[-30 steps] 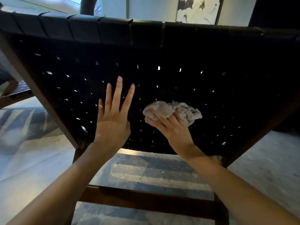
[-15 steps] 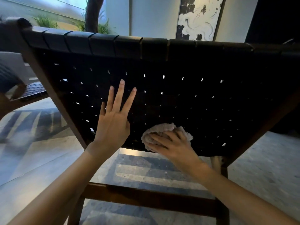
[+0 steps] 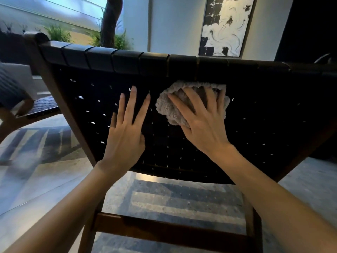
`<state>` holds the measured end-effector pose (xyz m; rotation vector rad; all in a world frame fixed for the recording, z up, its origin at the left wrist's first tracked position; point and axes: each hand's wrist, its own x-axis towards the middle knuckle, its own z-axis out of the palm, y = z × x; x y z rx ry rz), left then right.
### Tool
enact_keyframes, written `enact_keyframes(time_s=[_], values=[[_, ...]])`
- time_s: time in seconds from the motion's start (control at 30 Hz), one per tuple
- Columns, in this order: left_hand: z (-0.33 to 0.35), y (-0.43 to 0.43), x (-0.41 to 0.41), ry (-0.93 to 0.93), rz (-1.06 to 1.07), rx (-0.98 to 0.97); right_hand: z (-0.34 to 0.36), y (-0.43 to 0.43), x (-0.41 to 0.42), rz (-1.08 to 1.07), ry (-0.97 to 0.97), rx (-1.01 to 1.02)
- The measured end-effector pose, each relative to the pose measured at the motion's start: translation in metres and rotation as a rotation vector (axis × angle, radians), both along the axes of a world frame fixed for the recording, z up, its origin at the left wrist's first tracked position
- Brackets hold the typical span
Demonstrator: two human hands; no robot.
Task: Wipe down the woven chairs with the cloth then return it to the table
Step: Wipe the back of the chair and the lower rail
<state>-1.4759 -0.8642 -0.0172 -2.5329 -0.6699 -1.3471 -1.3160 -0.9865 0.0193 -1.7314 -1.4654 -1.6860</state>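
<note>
A black woven chair back (image 3: 255,114) in a dark wooden frame fills the middle of the view. My right hand (image 3: 204,121) presses a fluffy grey cloth (image 3: 169,108) flat against the weave, just under the top rail, with its fingers spread straight over it. My left hand (image 3: 125,128) lies flat on the weave to the left of the cloth, fingers straight and pointing up. Most of the cloth is hidden under my right hand.
A second woven chair (image 3: 42,106) shows at the left edge. A wooden crossbar (image 3: 164,229) of the near chair runs below my arms, over a grey patterned rug (image 3: 182,199). A black-and-white painting (image 3: 226,26) and plants (image 3: 116,39) stand behind.
My right hand has slid the cloth from the lower part of the weave up to just below the top rail. The left hand stays flat on the weave.
</note>
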Motion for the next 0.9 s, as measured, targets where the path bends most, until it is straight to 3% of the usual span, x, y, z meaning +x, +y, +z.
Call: enact_keyframes(time_s=[0.13, 0.33, 0.53, 0.77, 0.9], values=[[-0.004, 0.007, 0.005, 0.013, 0.007, 0.008, -0.002, 0.014, 0.008, 0.014, -0.005, 0.03], [-0.009, 0.023, 0.012, 0.028, 0.036, 0.037, -0.016, 0.028, 0.018, 0.211, -0.058, 0.091], [-0.013, 0.023, 0.011, 0.019, 0.0, -0.002, -0.078, 0.047, 0.041, 0.218, -0.102, -0.221], [-0.008, 0.016, 0.004, 0.063, -0.019, -0.063, -0.157, 0.049, 0.056, -0.112, -0.093, -0.782], [-0.003, 0.01, -0.003, 0.111, 0.004, -0.075, -0.156, 0.048, 0.034, -0.081, 0.048, -0.829]])
